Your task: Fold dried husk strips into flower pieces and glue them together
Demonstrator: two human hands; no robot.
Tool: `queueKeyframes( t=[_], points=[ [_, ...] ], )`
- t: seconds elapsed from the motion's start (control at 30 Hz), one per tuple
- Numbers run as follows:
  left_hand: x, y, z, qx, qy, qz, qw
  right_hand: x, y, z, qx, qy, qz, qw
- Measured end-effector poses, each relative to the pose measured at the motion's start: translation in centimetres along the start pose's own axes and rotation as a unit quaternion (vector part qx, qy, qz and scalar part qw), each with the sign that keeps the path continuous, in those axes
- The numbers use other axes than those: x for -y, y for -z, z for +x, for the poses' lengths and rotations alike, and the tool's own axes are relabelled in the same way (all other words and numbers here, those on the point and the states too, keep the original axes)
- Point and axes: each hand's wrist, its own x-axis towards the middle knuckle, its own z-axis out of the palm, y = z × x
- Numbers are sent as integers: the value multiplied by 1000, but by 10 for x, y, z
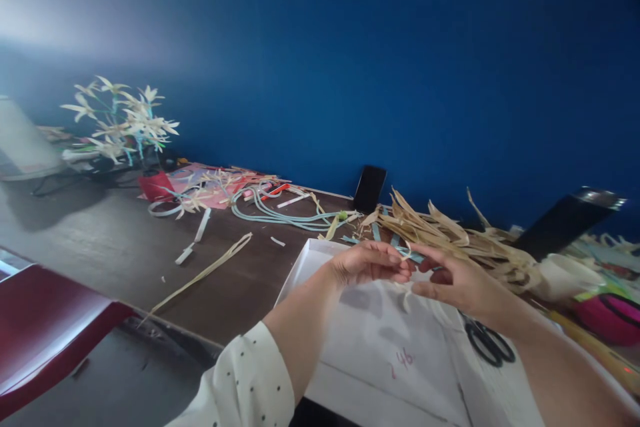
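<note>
My left hand and my right hand meet above a white box lid on the dark table. The fingertips of both hands pinch a small pale strip of dried leaf between them. A short end of the strip hangs down under the fingers. Just beyond my hands lies a heap of dried leaf strips. Black scissors lie on the white lid under my right wrist.
A black phone leans against the blue wall. Pale blue cords, loose strips and pink paper lie at centre left. A red pot with leaf flowers stands far left. A red chair is near left; a pink container is right.
</note>
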Motion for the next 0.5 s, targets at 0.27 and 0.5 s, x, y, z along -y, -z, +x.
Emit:
queueKeyframes(
  t=[0.27,0.5],
  points=[
    [3,3,1,-1,-12,-7,1000,13,2,5,52,-8,-59,997],
    [0,0,0,-22,-31,-1,999,-4,15,-1,-97,-63,-66,991]
  ],
)
